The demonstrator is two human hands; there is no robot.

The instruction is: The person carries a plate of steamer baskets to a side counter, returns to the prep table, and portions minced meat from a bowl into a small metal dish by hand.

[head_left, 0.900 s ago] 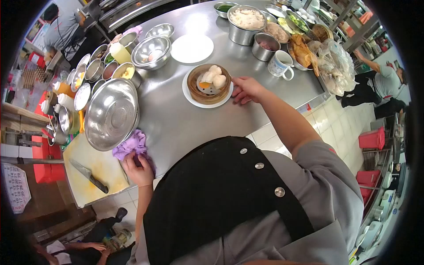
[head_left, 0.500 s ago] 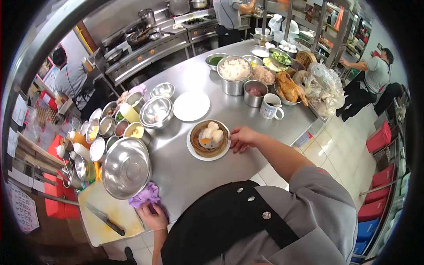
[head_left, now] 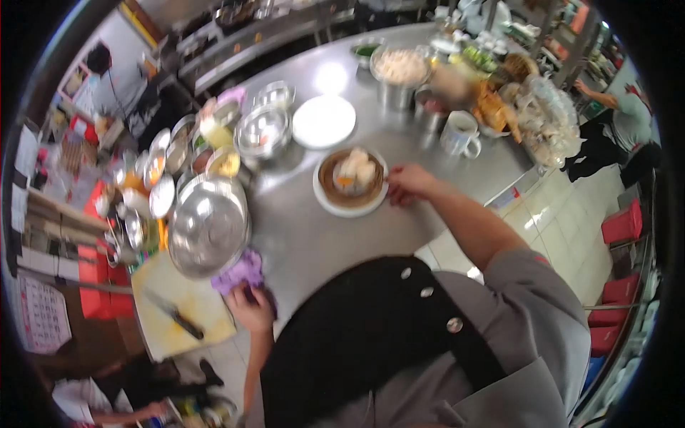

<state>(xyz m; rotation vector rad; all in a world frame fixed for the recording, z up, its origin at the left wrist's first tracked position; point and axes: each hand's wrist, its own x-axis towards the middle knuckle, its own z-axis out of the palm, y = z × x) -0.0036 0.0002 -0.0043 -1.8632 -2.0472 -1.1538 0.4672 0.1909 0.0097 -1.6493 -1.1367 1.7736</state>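
Observation:
A white plate (head_left: 344, 212) carries a round bamboo steamer (head_left: 328, 187) on the steel counter in front of me. Pale dumplings (head_left: 360, 167) and a bit of something orange lie inside the steamer. My right hand (head_left: 410, 184) is at the plate's right rim, its fingers curled against the edge. At the counter's front edge, my left hand (head_left: 252, 308) has its fingers bent on a crumpled purple cloth (head_left: 239, 271); part of its grip is hidden. A large steel bowl (head_left: 209, 232) stands just beyond the cloth.
Left of my left hand, a knife (head_left: 175, 315) lies on a cutting board (head_left: 153, 285). Behind the steamer are another white plate (head_left: 325, 123) and a patterned mug (head_left: 457, 135). Bowls of ingredients crowd the left and far right. Co-workers stand around; one person (head_left: 93, 399) is at lower left.
The view has shifted, so the counter's things appear higher and slightly right. Another person has come into view at lower left. Both hands keep their places at the plate and cloth.

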